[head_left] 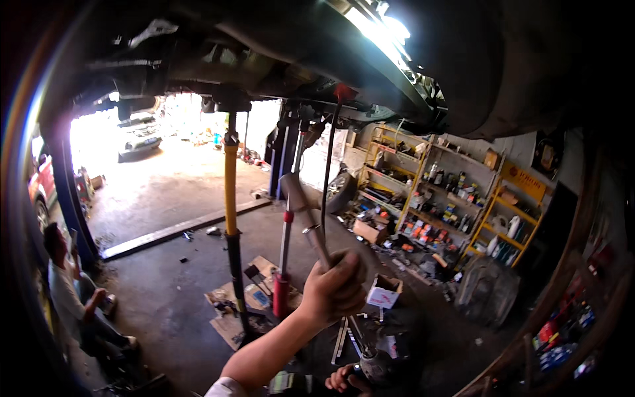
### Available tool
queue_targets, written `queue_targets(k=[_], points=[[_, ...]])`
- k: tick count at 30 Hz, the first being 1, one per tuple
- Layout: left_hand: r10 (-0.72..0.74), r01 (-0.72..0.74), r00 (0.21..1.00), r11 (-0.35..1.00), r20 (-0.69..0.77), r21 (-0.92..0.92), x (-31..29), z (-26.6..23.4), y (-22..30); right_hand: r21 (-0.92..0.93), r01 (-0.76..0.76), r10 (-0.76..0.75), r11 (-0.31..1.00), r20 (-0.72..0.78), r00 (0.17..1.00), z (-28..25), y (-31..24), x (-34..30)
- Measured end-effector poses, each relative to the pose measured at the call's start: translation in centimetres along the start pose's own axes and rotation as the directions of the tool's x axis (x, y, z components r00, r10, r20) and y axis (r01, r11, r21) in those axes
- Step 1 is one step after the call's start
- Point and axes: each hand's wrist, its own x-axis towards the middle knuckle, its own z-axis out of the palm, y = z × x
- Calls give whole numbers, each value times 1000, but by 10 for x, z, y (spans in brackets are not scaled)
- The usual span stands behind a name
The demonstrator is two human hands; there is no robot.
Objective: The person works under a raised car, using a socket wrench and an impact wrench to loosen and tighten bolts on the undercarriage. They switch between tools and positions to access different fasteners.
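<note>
The long extension bar [318, 245] is passing up through the left hand [337, 284], whose fingers I am seeing clamped around its shaft, presumably steadying it. Up and left of those fingers, the socket [292, 190] is pointing toward the raised car underside [264, 33]. Below them, the bar is leading to a dark power tool [377, 367]; the right hand's [341, 380] fingers are curling around its handle, probably bearing the weight, as far as the gloom is letting me judge. Left of the left fingers, a red pole jack [281, 298] is standing by flattened cardboard [228, 329], and a yellow-and-black post [231, 185] is reaching up, apparently propping the car. Right of them, an open white box [385, 295] is sitting before loaded shelves [456, 192].
</note>
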Motion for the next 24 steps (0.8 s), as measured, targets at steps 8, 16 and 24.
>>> queue_targets(k=[8, 16, 24], points=[[23, 2, 991, 982, -131, 191, 29, 17, 7, 9, 0, 1, 1000, -122, 993, 13, 2, 19], [-99, 87, 986, 991, -132, -98, -52, -18, 48, -435, 106, -240, 894, -266, 934, 56, 69, 1], [-306, 317, 948, 912, 82, -260, -111, -57, 114, -543, 31, -313, 839, -435, 844, 139, 197, -2]])
